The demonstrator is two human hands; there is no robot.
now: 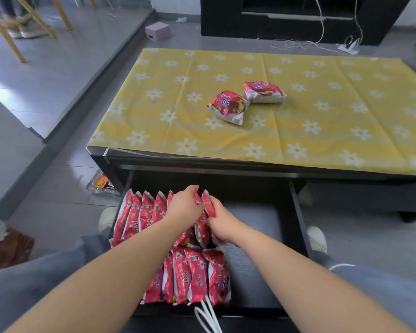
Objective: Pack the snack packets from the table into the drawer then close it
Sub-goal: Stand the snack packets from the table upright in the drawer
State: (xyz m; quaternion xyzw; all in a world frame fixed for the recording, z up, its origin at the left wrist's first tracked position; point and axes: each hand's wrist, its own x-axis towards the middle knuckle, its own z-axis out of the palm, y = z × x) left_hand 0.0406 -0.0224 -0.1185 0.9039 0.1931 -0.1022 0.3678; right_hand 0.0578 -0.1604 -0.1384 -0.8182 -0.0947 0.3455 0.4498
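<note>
The black drawer [296, 212] is pulled out below the table and holds two rows of red snack packets standing on edge: a back row [139, 212] and a front row [195, 275]. My left hand [184, 205] rests on the right end of the back row, its fingers curled over the packet tops. My right hand [220, 221] grips the rightmost packet [208, 204] of that row. Two more red packets lie flat on the yellow flowered tablecloth [322, 131], one nearer me [228, 105] and one behind it [263, 91].
The right half of the drawer floor [252, 222] is bare. A white cord [207, 316] hangs over the drawer's front edge. My shoes stand at either side of the drawer. On the floor are a wrapper [101, 183] at the left, a pink box [157, 31] and a power strip [348, 46].
</note>
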